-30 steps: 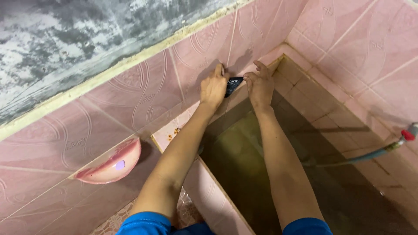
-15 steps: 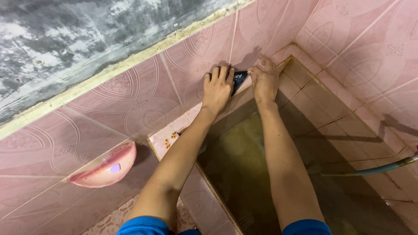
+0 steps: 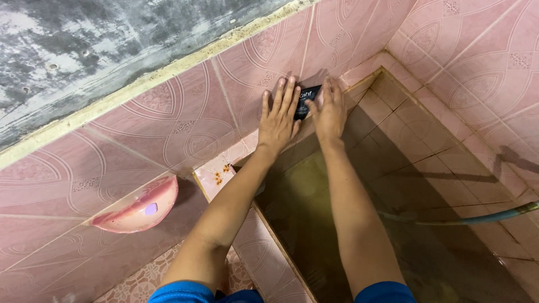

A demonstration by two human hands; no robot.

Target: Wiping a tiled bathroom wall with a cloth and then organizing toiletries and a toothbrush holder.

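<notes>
You're pressing your left hand (image 3: 279,119), fingers spread flat, and your right hand (image 3: 328,109), also flat, either side of a small black rectangular packet (image 3: 306,99) sitting against the pink patterned wall tile (image 3: 185,120), above the water-filled tiled basin (image 3: 359,213). Keeping both palms flat and pressure even is looking like the way to stop it sliding.

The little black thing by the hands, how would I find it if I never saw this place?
Find the pink tiled wall above the tiled water tank. Follow it to the far corner, where the left hand and right hand press flat. Between them sits the small black packet, the only dark, flat thing against the pink tiles.
</notes>
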